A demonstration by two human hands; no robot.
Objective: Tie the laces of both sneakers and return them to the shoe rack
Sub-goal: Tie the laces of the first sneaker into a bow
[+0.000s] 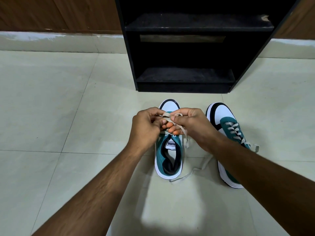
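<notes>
Two teal, white and black sneakers stand on the floor, toes pointing at the shoe rack. Over the left sneaker [167,157] my left hand [146,126] and my right hand [192,126] meet, both pinching its beige laces [167,116] between the fingers. The laces cross and loop between my fingertips; one end hangs down beside the shoe's right side. The right sneaker [228,126] lies tilted under my right forearm, its laces [201,165] loose and trailing across the floor. The black shoe rack [185,48] stands just behind, its two shelves bare.
Pale floor tiles [59,108] spread to the left and right of the shoes. A brown wood-panelled wall [59,12] with a light skirting runs behind the rack.
</notes>
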